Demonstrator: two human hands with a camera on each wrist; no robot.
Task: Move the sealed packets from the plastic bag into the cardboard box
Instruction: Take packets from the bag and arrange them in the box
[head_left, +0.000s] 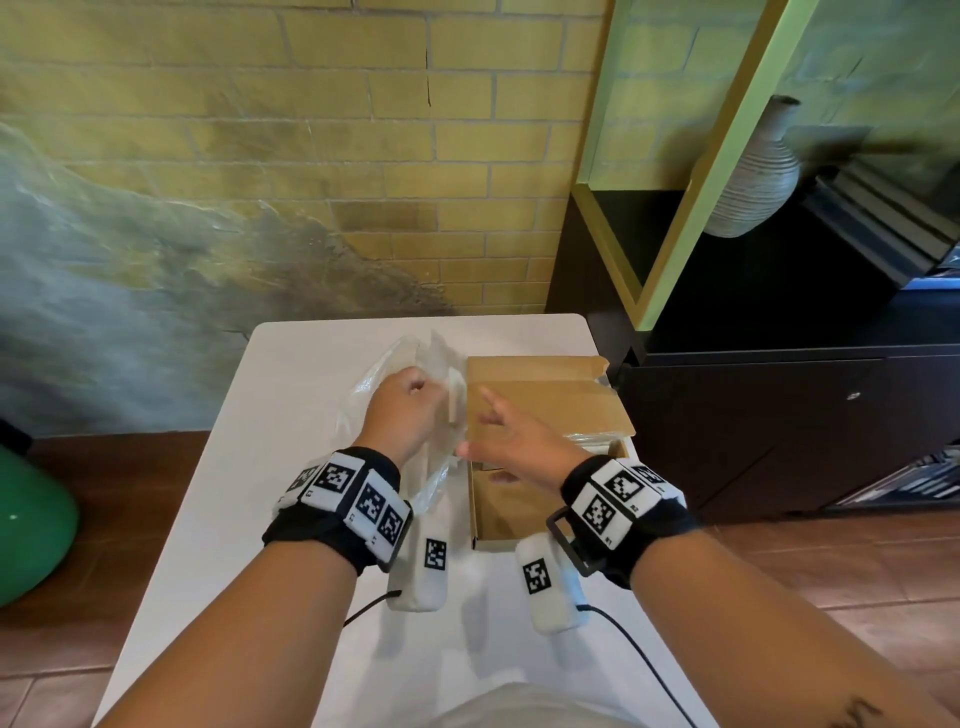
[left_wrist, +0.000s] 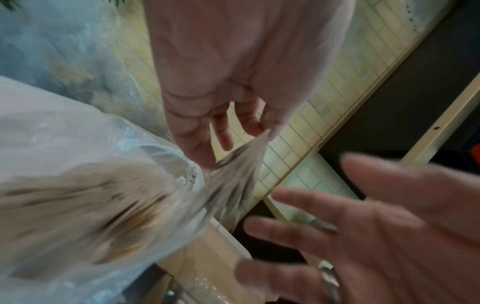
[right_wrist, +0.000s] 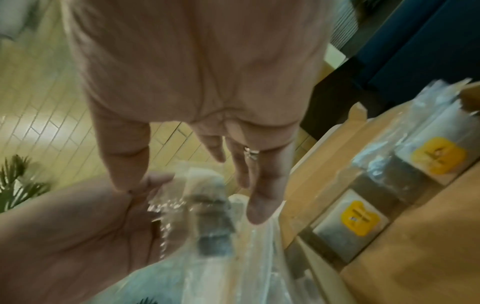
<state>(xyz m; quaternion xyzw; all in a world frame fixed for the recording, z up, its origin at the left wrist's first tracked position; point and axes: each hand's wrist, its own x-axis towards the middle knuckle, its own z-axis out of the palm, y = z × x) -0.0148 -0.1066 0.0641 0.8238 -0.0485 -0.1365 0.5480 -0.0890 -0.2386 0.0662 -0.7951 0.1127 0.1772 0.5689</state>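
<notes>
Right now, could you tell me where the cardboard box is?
In the head view the cardboard box lies open on the white table, at its right side, right beside the plastic bag on its left.

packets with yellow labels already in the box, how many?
2, both seen from the right wrist in the open brown cardboard box: one clear sealed packet with a yellow label at the nearer end, one at the farther end. The flap and blur may hide more.
</notes>
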